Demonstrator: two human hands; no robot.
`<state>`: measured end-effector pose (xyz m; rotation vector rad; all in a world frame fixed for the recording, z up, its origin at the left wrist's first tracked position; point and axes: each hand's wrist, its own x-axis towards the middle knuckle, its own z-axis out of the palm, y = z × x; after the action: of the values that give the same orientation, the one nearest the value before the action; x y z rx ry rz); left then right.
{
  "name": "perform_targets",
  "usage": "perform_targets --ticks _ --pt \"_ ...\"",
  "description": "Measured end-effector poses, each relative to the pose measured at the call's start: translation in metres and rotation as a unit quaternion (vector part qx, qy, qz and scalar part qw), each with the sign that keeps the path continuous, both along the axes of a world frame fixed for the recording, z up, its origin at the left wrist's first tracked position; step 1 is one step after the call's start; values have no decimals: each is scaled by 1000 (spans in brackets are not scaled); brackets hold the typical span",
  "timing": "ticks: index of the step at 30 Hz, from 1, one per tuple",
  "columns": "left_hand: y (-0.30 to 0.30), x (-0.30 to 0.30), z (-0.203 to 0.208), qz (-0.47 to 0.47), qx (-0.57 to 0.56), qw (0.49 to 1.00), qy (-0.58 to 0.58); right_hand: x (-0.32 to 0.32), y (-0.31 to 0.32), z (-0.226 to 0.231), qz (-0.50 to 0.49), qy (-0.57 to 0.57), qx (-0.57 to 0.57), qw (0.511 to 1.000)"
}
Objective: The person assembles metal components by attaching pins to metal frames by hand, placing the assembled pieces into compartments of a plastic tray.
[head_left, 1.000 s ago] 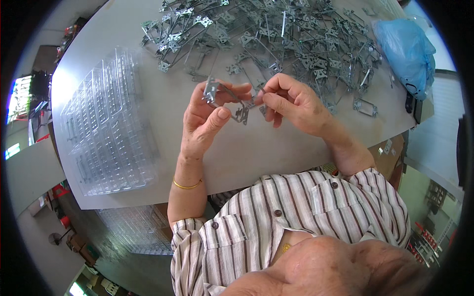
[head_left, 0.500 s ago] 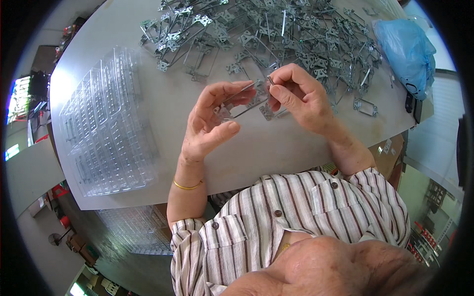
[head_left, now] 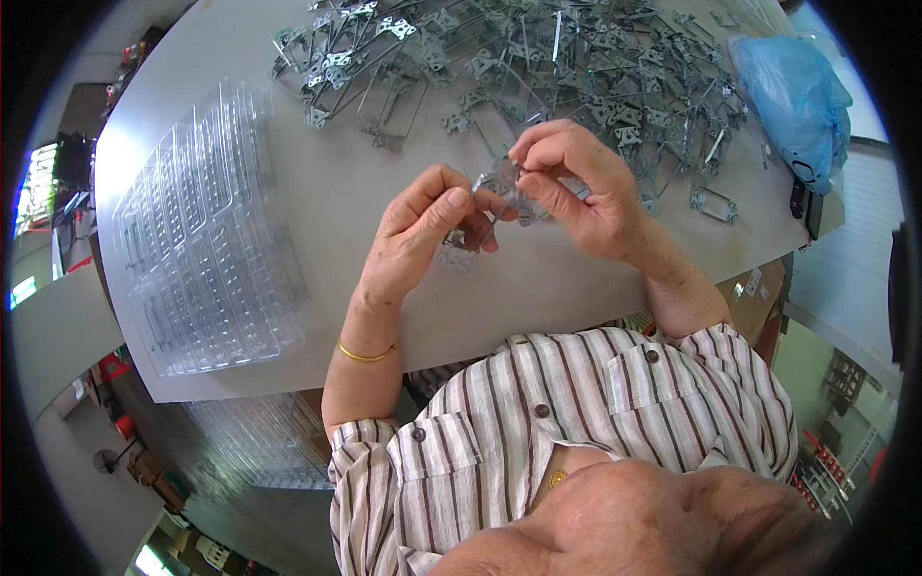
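Over the table, a small metal linkage frame with thin rods and punched end plates is held between my two hands. My left hand is closed on it, thumb against the bent fingers, with one end plate showing below those fingers. At its other end, the fingers of my right hand are bent in a pinch on or against a plate. Fingers hide part of the frame. Just beyond my hands spreads a heap of similar metal frames.
On the left of the table lies a stack of clear plastic trays. A blue plastic bag sits at the far right, near a dark object. One loose frame rests apart from the heap. More clear trays are below the table edge.
My left hand has closed from a loose, spread grasp to a pinch, its thumb moving up to the fingers. The frame has turned in my hands; my right hand has shifted slightly.
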<state>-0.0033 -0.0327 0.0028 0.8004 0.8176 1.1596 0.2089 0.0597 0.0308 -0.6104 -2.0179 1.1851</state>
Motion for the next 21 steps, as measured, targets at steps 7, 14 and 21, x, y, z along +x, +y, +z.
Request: perform_targets --ticks 7,14,21 --pt "3 0 1 51 3 998 26 4 1 5 -22 -48 -57 997" --pt "4 1 0 47 9 998 44 4 1 5 -21 -73 -56 996" --pt "3 -2 0 58 16 994 89 2 -1 5 -23 -82 -75 994"
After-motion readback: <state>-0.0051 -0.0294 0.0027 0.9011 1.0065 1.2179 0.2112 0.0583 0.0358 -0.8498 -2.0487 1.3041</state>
